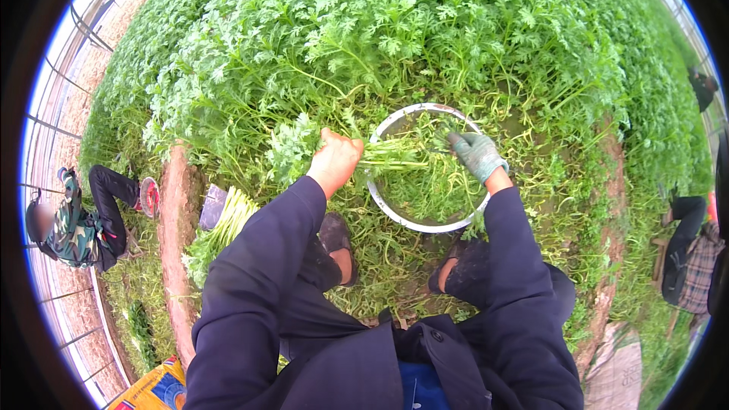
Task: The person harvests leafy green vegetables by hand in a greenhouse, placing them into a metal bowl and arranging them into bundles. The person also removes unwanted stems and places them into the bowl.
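Note:
My bare left hand grips a bunch of leafy greens, likely garland chrysanthemum. The leaves stick out to the left of the fist and the pale stems point right, over a round white-rimmed bucket. Inside the bucket lie loose leaves and stem scraps. My right hand, in a grey-green work glove, is above the bucket's right side, just past the stem ends. Its fingertips are bent among dark green leaf bits; whether they hold anything is unclear. Left of my left forearm lies a pile of cut greens, stems upward.
Dense standing greens fill the ground ahead. Bare soil ridges run along the left and right. One person sits at far left by a small bucket; another sits at far right. A whitish sack lies lower right.

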The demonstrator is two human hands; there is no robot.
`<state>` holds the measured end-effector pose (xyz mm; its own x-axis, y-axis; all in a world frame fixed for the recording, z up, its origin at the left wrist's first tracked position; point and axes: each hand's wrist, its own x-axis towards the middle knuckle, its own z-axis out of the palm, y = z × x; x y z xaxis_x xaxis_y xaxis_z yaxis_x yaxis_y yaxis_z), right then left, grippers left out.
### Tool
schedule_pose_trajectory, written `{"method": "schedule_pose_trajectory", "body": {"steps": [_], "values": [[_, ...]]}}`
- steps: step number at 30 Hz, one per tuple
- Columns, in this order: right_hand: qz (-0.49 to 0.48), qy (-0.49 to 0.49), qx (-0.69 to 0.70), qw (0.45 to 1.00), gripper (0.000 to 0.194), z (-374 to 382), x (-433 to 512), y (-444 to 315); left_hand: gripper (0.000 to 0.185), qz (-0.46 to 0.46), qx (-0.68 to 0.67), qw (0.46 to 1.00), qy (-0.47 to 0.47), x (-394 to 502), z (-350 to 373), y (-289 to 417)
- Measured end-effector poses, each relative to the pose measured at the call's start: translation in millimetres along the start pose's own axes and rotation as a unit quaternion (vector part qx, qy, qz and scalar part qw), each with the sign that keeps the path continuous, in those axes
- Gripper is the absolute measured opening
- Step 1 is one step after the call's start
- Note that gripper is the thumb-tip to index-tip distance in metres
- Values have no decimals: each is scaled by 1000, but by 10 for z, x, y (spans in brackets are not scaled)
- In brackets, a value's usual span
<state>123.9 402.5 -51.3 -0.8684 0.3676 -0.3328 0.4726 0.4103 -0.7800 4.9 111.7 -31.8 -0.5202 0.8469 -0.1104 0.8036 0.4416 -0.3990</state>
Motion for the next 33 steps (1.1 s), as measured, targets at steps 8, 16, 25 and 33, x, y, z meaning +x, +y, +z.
{"method": "schedule_pose_trajectory", "body": {"steps": [8,16,25,33], "values": [[183,-88,-349,915,62,467,200,201,25,22,-20,983,183,25,-55,123],[32,-59,-187,980,63,-141,138,162,26,-30,-24,978,205,2,-10,-121],[153,-47,-384,909,64,333,110,158,19,-46,-71,986,147,-13,-125,-153],[-34,-4,-209,977,61,32,-33,-99,9,-76,-48,988,128,-37,-34,-289]]}}
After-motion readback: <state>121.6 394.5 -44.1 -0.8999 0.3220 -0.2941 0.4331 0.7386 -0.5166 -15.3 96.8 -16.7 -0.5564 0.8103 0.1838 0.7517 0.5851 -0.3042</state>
